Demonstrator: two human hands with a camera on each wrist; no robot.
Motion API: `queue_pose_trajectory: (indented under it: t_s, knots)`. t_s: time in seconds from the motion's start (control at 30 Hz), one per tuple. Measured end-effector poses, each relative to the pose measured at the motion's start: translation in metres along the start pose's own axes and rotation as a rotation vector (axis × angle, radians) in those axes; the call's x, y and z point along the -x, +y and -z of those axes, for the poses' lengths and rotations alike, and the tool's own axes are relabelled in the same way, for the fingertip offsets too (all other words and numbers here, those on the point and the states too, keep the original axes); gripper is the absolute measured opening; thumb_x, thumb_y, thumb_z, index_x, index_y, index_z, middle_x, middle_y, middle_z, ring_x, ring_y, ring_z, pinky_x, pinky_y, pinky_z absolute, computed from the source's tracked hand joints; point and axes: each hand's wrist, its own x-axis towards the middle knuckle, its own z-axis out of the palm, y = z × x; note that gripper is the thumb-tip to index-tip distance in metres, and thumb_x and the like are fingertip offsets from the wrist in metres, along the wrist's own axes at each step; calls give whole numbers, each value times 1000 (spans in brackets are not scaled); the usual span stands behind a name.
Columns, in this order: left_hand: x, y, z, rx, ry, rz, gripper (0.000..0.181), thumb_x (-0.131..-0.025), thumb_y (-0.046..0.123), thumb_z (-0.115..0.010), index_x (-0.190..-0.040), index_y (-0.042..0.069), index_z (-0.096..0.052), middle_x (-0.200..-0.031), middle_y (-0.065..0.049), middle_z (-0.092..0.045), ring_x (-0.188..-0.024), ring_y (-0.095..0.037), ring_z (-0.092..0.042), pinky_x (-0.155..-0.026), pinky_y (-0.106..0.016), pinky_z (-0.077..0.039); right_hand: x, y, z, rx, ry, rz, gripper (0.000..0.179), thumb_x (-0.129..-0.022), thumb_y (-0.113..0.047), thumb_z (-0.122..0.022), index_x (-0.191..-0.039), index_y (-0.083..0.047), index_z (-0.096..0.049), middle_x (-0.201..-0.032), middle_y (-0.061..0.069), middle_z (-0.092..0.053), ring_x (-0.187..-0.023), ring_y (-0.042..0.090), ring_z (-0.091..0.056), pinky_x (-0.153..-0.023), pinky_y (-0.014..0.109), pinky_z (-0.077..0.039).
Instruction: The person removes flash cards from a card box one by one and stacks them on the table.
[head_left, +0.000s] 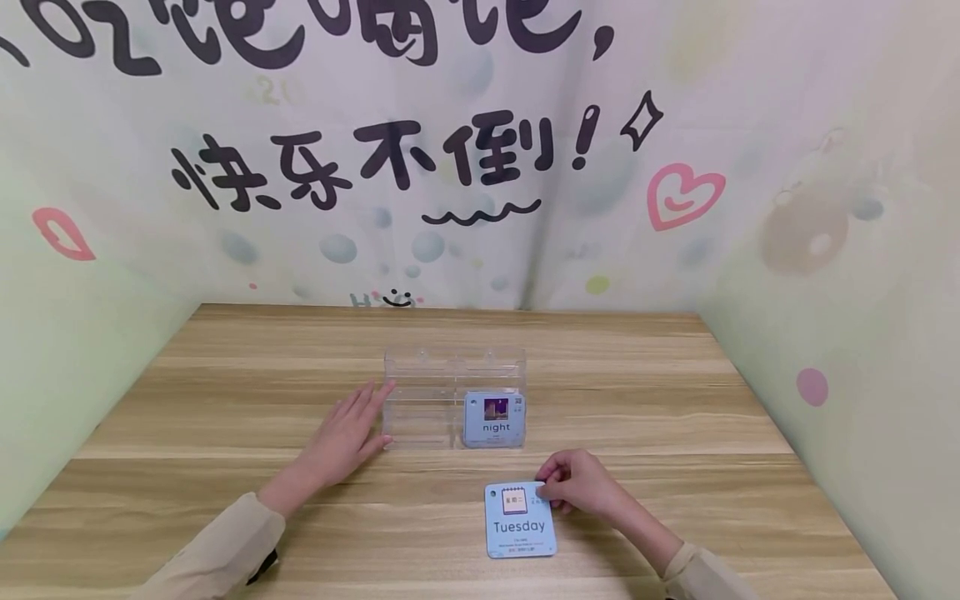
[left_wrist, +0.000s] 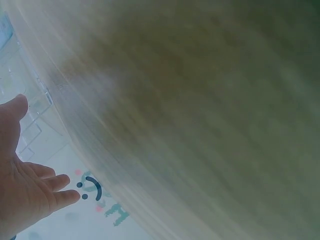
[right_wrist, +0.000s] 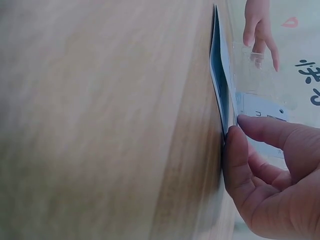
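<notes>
A light-blue "Tuesday" flashcard (head_left: 519, 527) is pinched at its upper right corner between the thumb and fingers of my right hand (head_left: 588, 483). In the right wrist view the cards (right_wrist: 220, 67) in that grip appear edge-on as thin layers parted at the far end. My left hand (head_left: 345, 437) lies at the left edge of a clear plastic card holder (head_left: 417, 423), fingers extended and spread, with fingertips right at its side. A blue "night" flashcard (head_left: 495, 429) stands in the holder's lower right pocket.
The wood-grain table (head_left: 225, 383) extends around the holder on all sides. Behind it hangs a printed backdrop (head_left: 315, 275) with large black characters, which also covers the left and right sides.
</notes>
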Motion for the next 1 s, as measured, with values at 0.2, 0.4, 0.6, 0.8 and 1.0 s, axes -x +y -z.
queue_pose_trajectory:
  t_s: [0.2, 0.4, 0.6, 0.8, 1.0]
  knots:
    - [-1, 0, 0, -3, -8, 2, 74, -89, 31, -58, -145, 11, -14, -141, -28, -28, -128, -42, -28, -101, -59, -25, 1, -4, -1, 12, 14, -31, 13, -74, 1, -68, -85, 3, -61, -67, 5, -56, -54, 13, -52, -45, 24, -48]
    - [0, 1, -1, 0, 13, -9, 74, -88, 29, -60, -145, 11, -15, -140, -29, -29, -128, -43, -29, -100, -59, -26, 0, -2, -1, 31, 20, -19, 12, -73, 2, -67, -84, 3, -61, -65, 4, -56, -52, 12, -51, -44, 23, -47]
    - [0, 0, -1, 0, 25, -20, 74, -88, 28, -60, -144, 11, -15, -139, -29, -30, -127, -43, -30, -100, -59, -26, 3, -4, 3, 30, 27, -1, 14, -72, 2, -68, -84, 3, -61, -65, 4, -56, -52, 13, -53, -45, 26, -50]
    - [0, -1, -2, 0, 17, -15, 74, -88, 28, -60, -145, 11, -15, -139, -29, -30, -127, -43, -30, -100, -59, -26, 5, -5, 8, 45, 32, 13, 15, -72, 1, -69, -85, 4, -62, -65, 5, -56, -53, 14, -53, -45, 27, -50]
    - [0, -1, -1, -3, 8, -11, 74, -88, 28, -59, -145, 11, -15, -140, -29, -29, -127, -43, -30, -100, -59, -25, 6, -7, 11, 57, 30, 16, 15, -73, -1, -70, -84, 3, -62, -64, 4, -56, -54, 14, -53, -45, 28, -50]
